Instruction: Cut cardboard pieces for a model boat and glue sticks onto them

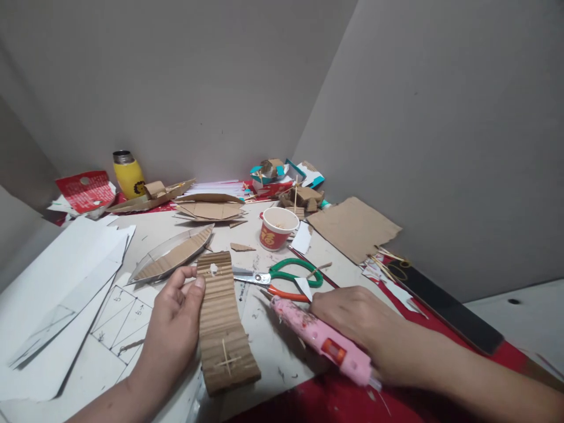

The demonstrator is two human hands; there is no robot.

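My left hand (176, 320) pinches the left edge of a strip of corrugated cardboard (220, 317). That strip has a small torn white spot near its top and two thin sticks crossed near its bottom. A pink hot glue gun (315, 335) lies under my right hand (352, 314), its nozzle pointing up and left; the fingers are mostly hidden behind it. Just beyond the nozzle are scissors (264, 277) with green and orange handles, their blades partly behind the strip. A boat-shaped cardboard piece (174, 252) sits beyond my left hand.
White paper sheets (66, 282) cover the left side. Farther back stand a red and white paper cup (275, 232) and a yellow bottle (128, 176). Another folded cardboard boat (209, 208) and a flat brown cardboard sheet (355, 226) lie toward the grey walls.
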